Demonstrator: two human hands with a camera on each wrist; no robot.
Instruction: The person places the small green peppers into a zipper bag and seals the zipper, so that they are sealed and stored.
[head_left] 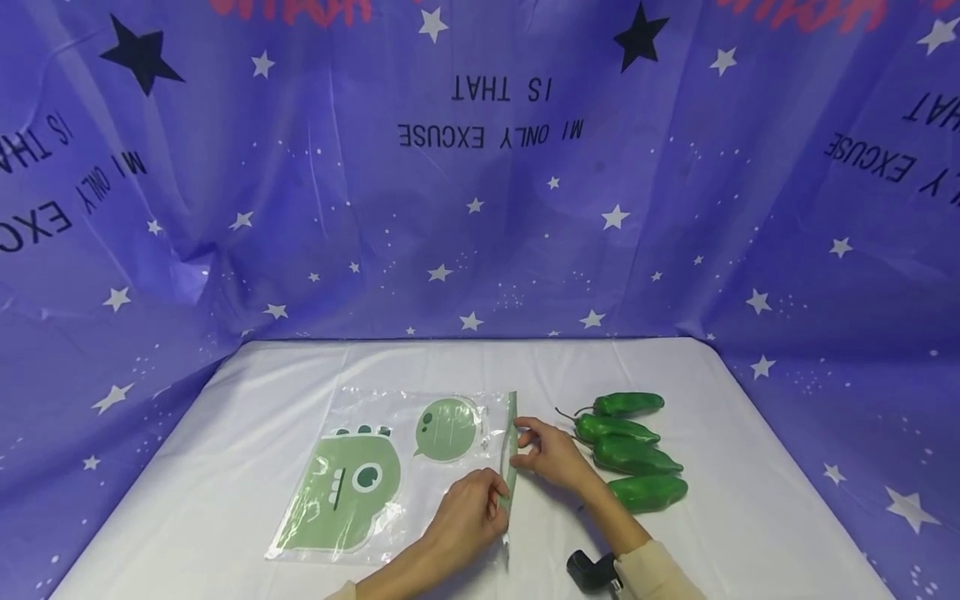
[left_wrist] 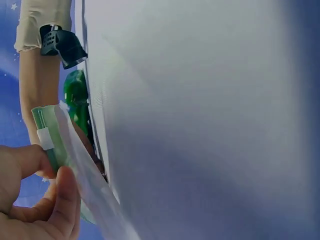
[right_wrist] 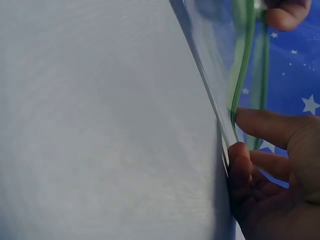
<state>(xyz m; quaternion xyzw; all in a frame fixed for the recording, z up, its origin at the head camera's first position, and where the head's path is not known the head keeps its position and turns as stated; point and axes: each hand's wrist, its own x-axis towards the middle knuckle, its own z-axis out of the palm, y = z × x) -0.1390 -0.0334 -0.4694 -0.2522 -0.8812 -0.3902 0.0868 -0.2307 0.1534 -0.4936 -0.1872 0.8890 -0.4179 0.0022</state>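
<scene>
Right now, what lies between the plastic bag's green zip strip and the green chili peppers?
The head view shows the right hand between the green zip strip and the green chili peppers, with white tablecloth around it.

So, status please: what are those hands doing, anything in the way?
Left hand, right hand: both holding green edge of bag. Bag on table, four green peppers to its right. Nothing visibly blocking.

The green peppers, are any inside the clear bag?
No, all four green peppers lie on the white table, right of the clear bag.
</scene>
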